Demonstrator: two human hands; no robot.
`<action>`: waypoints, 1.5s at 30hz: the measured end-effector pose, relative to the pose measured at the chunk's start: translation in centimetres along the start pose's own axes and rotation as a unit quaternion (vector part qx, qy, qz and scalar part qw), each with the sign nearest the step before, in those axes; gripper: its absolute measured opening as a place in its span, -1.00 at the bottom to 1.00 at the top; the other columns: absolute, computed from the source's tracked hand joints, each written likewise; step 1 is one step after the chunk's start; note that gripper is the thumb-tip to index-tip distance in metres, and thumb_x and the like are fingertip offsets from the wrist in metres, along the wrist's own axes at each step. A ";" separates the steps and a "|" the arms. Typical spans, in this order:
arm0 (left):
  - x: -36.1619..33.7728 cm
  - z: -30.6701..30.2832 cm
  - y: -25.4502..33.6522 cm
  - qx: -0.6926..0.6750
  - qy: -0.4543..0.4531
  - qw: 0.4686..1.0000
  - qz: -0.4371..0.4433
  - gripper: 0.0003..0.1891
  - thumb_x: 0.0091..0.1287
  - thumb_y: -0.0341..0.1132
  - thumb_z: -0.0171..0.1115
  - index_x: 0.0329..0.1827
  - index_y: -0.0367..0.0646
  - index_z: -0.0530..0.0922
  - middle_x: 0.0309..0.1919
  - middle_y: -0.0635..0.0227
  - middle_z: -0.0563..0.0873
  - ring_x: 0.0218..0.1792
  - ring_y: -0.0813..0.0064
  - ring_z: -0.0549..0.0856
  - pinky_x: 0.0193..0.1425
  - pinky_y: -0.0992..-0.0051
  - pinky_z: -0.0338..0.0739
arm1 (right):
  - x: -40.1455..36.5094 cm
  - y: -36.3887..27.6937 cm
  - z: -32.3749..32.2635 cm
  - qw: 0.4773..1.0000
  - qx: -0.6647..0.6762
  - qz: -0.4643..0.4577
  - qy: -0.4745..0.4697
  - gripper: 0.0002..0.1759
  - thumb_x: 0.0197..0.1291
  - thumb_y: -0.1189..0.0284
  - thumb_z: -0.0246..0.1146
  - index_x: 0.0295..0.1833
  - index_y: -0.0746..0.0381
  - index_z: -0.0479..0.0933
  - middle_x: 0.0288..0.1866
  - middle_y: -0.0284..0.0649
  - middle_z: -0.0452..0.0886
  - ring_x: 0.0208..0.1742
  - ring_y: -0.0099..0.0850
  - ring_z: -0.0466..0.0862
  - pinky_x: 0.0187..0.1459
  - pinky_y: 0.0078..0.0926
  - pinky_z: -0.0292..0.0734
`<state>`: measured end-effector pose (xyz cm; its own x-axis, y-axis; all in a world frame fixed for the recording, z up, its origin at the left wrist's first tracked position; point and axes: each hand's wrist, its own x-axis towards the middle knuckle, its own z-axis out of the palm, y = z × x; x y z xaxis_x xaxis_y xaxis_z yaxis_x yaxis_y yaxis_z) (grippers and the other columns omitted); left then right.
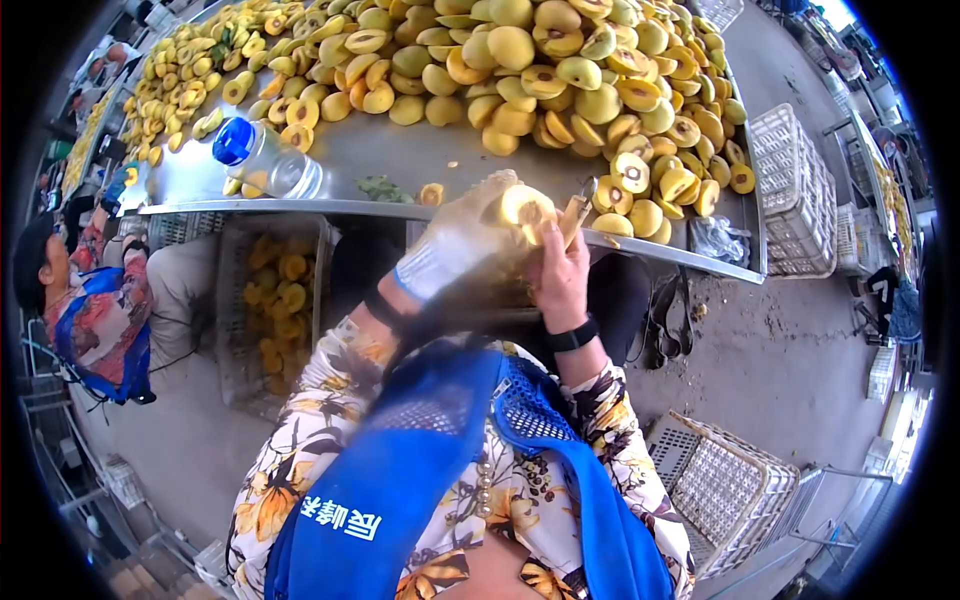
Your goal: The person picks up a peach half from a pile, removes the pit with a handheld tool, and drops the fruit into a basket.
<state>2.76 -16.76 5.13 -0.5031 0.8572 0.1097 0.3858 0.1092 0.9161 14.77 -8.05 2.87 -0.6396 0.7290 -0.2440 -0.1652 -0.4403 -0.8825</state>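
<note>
Nearest, over the blue apron (430,430), the gloved left hand (455,240) has its grip closed around a cut yellow fruit (526,208), held up at the near edge of the metal bench (375,170). Just beside it, the right hand (564,278) pinches a slim tool (577,212) in its grip, the working end hard to make out. Below the bench, to the left, a crate (232,320) holds more fruit. On the bench, a clear bottle (285,172) with a blue cap (234,141) lies beside scattered halves; beyond, fruit is heaped in a large pile (520,70).
</note>
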 end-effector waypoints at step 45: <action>-5.8 -1.5 -3.2 -0.376 0.069 0.897 -0.221 -0.53 0.34 -0.12 0.17 0.17 -0.29 0.44 -0.04 0.34 0.61 -0.01 0.60 0.56 0.11 0.61 0.43 | -5.4 7.3 0.4 0.905 -0.383 0.065 -0.174 -0.86 0.20 0.48 0.08 -0.19 0.32 0.37 -0.62 -0.38 0.45 -0.65 -0.63 0.45 -0.62 -0.65 0.35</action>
<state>3.32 -22.78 2.16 -0.5893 0.7379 -0.3289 -0.4803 0.0074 0.8771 16.73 -15.40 -2.10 -0.8362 0.4292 -0.3414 0.4115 0.0794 -0.9080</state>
